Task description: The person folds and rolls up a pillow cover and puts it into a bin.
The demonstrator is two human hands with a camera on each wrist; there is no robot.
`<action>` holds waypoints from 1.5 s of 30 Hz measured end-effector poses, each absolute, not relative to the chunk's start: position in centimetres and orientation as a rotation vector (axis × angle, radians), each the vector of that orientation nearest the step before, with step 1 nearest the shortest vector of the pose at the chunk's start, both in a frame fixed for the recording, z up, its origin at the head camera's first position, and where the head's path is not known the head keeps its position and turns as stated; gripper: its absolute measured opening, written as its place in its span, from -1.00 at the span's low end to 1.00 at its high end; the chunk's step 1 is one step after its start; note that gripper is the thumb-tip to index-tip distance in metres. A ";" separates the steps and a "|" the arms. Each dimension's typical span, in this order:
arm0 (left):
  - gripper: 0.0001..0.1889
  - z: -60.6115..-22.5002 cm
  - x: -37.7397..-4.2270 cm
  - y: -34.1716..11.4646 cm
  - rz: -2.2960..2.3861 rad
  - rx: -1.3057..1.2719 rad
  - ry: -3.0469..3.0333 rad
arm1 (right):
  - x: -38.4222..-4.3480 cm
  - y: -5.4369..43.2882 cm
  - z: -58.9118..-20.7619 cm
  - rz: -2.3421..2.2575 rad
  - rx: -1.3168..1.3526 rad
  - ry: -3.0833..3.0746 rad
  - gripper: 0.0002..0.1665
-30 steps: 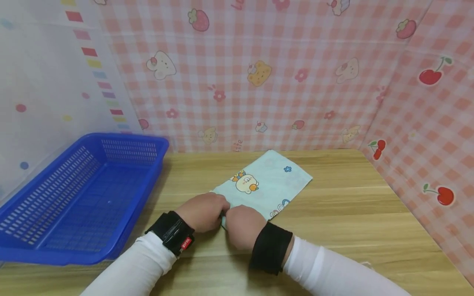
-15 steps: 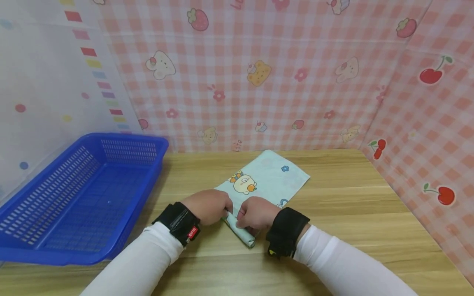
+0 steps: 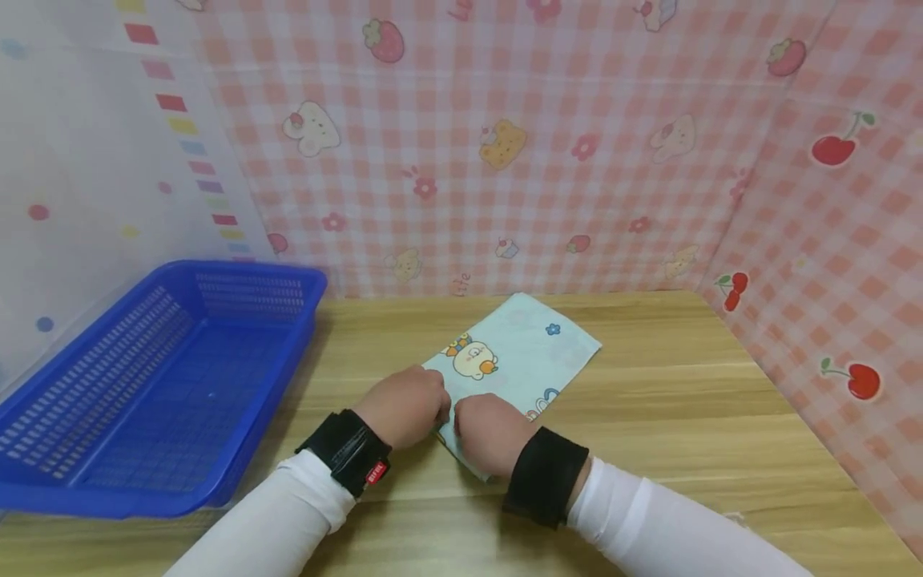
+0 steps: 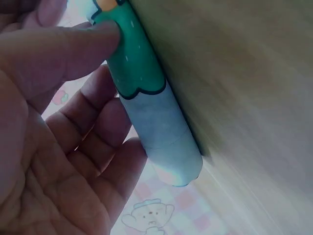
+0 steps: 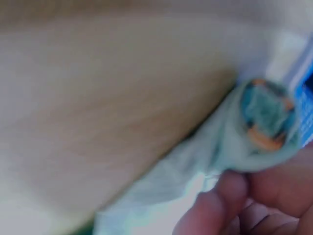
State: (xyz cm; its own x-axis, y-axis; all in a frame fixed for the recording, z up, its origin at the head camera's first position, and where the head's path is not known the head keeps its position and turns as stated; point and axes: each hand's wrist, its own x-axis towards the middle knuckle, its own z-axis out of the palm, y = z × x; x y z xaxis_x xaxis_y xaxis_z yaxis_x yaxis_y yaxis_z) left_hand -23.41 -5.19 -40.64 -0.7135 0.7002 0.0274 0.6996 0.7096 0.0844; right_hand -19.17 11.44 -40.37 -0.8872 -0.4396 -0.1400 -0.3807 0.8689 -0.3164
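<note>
Cloth (image 3: 522,353): pale blue, lying in the middle of the wooden table (image 3: 649,465), to the right of the basket (image 3: 173,401). Its far part is flat, and the edge near the person is curled into a roll (image 4: 156,117).
Cloth's pictures: a bear (image 3: 473,361) with an orange, a little blue flower (image 3: 553,329), and a rainbow (image 3: 545,402) close to the right hand (image 3: 493,433).
Roll's look: like a fat tube — green and pale on its side, with orange and blue bits showing in its round end (image 5: 269,115).
Left hand (image 3: 405,407): holding the roll, with the thumb on the green part and the other fingers against its side.
Right hand: curled, its fingertips holding the cloth by the other end of the roll. That close view is blurry.
Both hands: side by side, near each other, on the near edge of the cloth.
Wrists: a black band on each one, the left band (image 3: 348,449) with a red tag, the right band (image 3: 546,477) beside a white sleeve (image 3: 649,521).
Basket's look: blue, with lots of little holes — it sits on the left.
Back wall (image 3: 534,96): pink and white checks with strawberries, flowers and animals.
</note>
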 end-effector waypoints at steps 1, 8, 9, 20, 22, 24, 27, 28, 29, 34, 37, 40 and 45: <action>-0.82 -40.7 -23.2 -5.3 0.127 1.208 2.910 | -18.8 11.2 -40.3 -0.339 -0.674 2.877 -0.92; -0.82 -40.4 -22.7 -5.4 0.125 1.183 2.872 | -17.1 9.7 -40.2 -0.092 -0.715 3.010 -0.79; -0.83 -40.4 -22.6 -5.4 0.124 1.179 2.869 | -17.1 9.5 -40.2 -0.076 -0.719 3.019 -0.78; -0.88 -40.7 -23.0 -5.4 0.135 1.172 2.840 | -17.5 9.1 -40.6 -0.007 -0.755 3.003 -0.87; -0.89 -40.7 -23.1 -5.3 0.128 1.157 2.830 | -17.8 9.5 -40.5 -0.076 -0.731 2.966 -0.86; -0.86 -40.6 -23.2 -5.2 0.143 1.124 2.816 | -18.3 9.9 -40.4 -0.176 -0.688 2.910 -0.82; -0.81 -40.6 -23.5 -5.1 0.175 1.083 2.788 | -19.2 10.7 -40.4 -0.346 -0.618 2.814 -0.76; -0.78 -40.6 -23.6 -5.0 0.187 1.072 2.778 | -19.5 10.9 -40.4 -0.391 -0.596 2.782 -0.74; -0.74 -40.6 -23.7 -5.0 0.202 1.061 2.768 | -19.9 11.2 -40.4 -0.434 -0.577 2.749 -0.73; -0.70 -40.5 -24.0 -4.7 0.224 1.028 2.740 | -20.9 12.4 -40.4 -0.574 -0.497 2.614 -0.74; -0.74 -40.5 -24.3 -4.4 0.228 1.007 2.737 | -21.3 12.9 -40.3 -0.650 -0.459 2.561 -0.70; -0.76 -40.6 -24.6 -4.0 0.231 1.010 2.746 | -21.5 13.3 -40.3 -0.694 -0.417 2.537 -0.67; -0.80 -40.9 -24.6 -3.8 0.254 1.065 2.817 | -21.9 13.5 -40.3 -0.668 -0.333 2.536 -0.69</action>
State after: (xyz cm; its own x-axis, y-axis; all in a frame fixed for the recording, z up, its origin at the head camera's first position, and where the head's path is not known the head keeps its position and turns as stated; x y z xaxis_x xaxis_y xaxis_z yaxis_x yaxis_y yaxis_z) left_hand -24.59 -3.77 -40.89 -0.7454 0.6646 -0.0516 0.6447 0.7384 0.1978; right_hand -21.90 13.48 -40.27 -0.8485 -0.3477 -0.3989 -0.1061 0.8503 -0.5155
